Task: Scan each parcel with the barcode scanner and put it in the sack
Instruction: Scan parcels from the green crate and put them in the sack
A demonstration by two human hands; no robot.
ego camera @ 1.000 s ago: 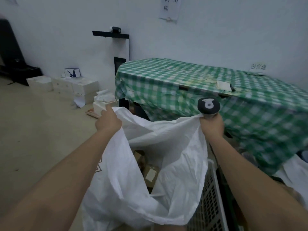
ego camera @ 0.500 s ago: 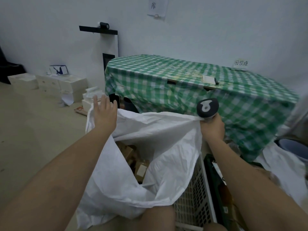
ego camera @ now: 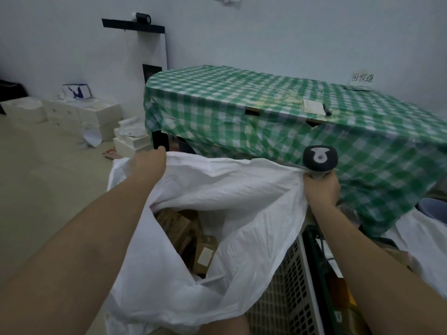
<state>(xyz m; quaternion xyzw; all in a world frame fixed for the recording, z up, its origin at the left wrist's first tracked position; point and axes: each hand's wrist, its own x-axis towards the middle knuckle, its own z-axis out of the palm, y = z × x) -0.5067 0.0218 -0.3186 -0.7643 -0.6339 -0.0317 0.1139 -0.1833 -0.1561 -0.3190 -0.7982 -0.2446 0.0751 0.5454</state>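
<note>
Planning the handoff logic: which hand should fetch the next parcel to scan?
Left. The left hand grips only the rim of the sack and could let go, while the right hand holds the barcode scanner together with the rim, so it should probably keep the scanner.

Checked-cloth table (ego camera: pixel 242 97) bears a white pad (ego camera: pixel 314 106); floor (ego camera: pixel 36 177) bears white boxes (ego camera: pixel 79 114).

You have one white sack (ego camera: pixel 242 213) in front of you, with what looks like three or four brown parcels (ego camera: pixel 183 228) inside, though its folds hide some. One barcode scanner (ego camera: pixel 319 157) is near right, one checked table (ego camera: pixel 290 112) far right, one slatted crate (ego camera: pixel 287 286) near.
</note>
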